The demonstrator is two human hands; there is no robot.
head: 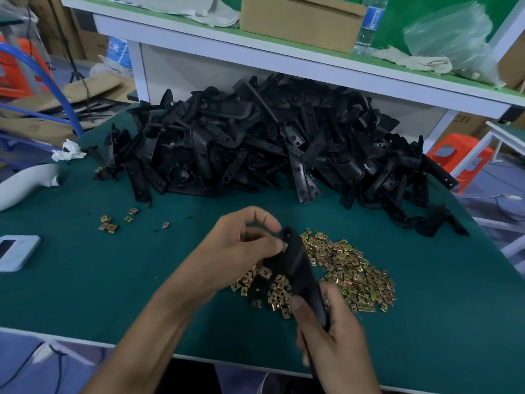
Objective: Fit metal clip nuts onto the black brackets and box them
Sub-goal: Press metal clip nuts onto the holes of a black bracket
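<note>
Black bracket in left fingers; right fingers

Brackets black; clip nuts brass-gold; table teal-green; stool orange; bottle label blue, perhaps barcoded.

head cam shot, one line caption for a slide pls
The left hand pinches the top end of a black bracket that the right hand grips lower down, over a pile of clip nuts.

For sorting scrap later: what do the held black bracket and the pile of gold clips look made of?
Bracket: probably moulded plastic, matte black with dull sheen and rounded edges. Clip nuts: likely stamped sheet metal, yellowish plated finish, from the sharp golden glints and thin shapes.
</note>
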